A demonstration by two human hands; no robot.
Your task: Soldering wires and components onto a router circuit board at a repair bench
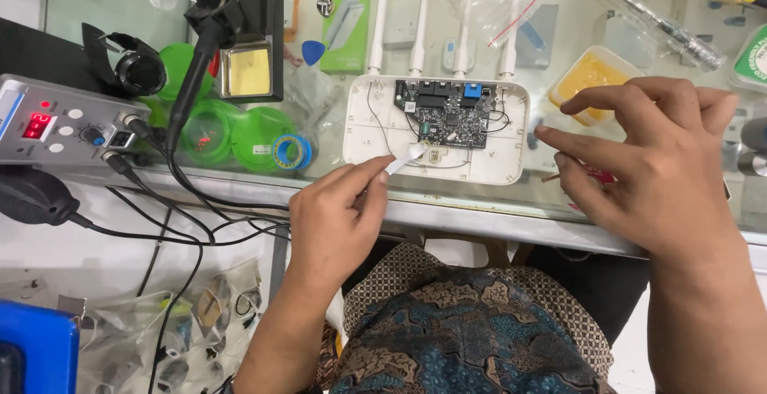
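Two hands work here. The left hand (335,214) pinches a white strip (406,157), its tip touching the circuit board (447,114); a hard pull might tear it. The right hand (647,162) hovers beside, fingers apart.

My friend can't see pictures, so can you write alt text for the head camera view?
A person's left hand pinches a small white plastic tool against the open white router shell with its dark green circuit board, lying on a glass counter. The right hand hovers open beside the router. A grey soldering station with red display sits at left.
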